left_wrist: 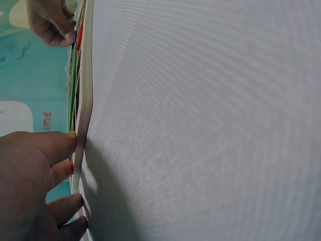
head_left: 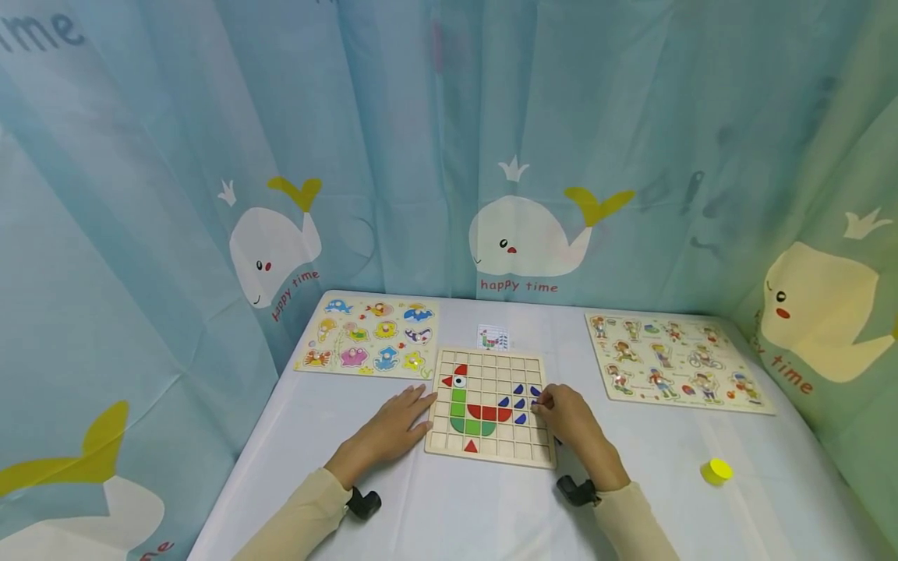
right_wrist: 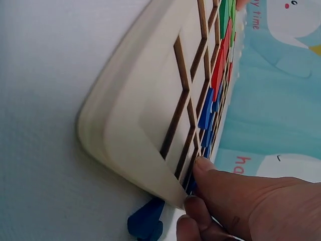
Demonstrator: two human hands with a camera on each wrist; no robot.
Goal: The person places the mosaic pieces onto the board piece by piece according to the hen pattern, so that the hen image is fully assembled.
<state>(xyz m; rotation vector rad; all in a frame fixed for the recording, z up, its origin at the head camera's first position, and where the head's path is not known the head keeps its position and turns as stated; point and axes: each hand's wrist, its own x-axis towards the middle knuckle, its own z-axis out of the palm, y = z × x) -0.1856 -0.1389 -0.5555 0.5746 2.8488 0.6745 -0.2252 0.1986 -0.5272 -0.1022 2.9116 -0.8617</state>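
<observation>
A wooden grid board [head_left: 491, 460] lies mid-table, with red, green and blue pieces forming a bird; a white piece with a black dot marks the eye. Along its left edge rests my left hand [head_left: 396, 425], fingers extended and touching the rim, as the left wrist view [left_wrist: 30, 175] also shows. My right hand [head_left: 570, 417] is at the board's right side, pinching a blue piece [right_wrist: 189, 183] between thumb and fingers, low over the outer column. The fingers partly hide that piece. Other blue pieces [right_wrist: 145, 218] lie on the cloth beside the board's edge.
A small picture card [head_left: 493, 337] lies behind the board. A sea-animal peg puzzle [head_left: 428, 323] stands back left, and a puzzle of sporting figures [head_left: 638, 393] back right. A yellow cylinder [head_left: 716, 471] sits at the right. Whale-print curtains [head_left: 421, 156] surround the table.
</observation>
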